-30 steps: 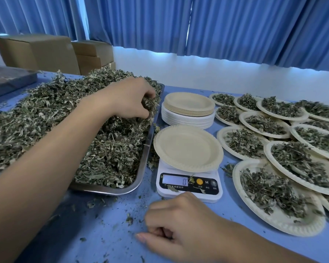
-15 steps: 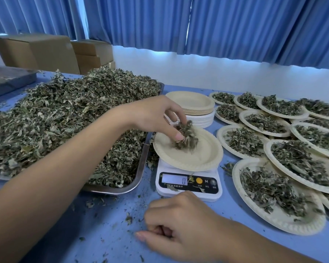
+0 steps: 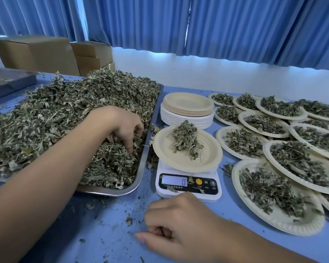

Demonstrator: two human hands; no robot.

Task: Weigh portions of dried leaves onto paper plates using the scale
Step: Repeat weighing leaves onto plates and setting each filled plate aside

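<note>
Since half a second ago the left hand (image 3: pixel 122 128) has gone away from the round beige paper plate (image 3: pixel 165 154) that sits on the white digital kitchen scale (image 3: pixel 188 192), and a small portion of dried leaves (image 3: pixel 186 141) now lies on this plate. The portion is longer than wide; its long axis runs from the far side of the scale toward the near right, with the highest end pointing away from the person. The scale display faces the person and shows 0.

Left of the scale, the left hand is in the big heap of grey-green dried leaves (image 3: pixel 55 114) on the rectangular steel tray (image 3: pixel 110 192). Its fingers bend down, tips buried; whether they pinch a bunch I cannot tell. Just in front of the scale, the right hand (image 3: pixel 179 224) rests on the blue table (image 3: pixel 103 224), fingers loosely curled, holding nothing.

Behind the scale stands a stack of empty paper plates (image 3: pixel 188 105). Right of the scale lie many filled paper plates (image 3: pixel 285 224), overlapping.
</note>
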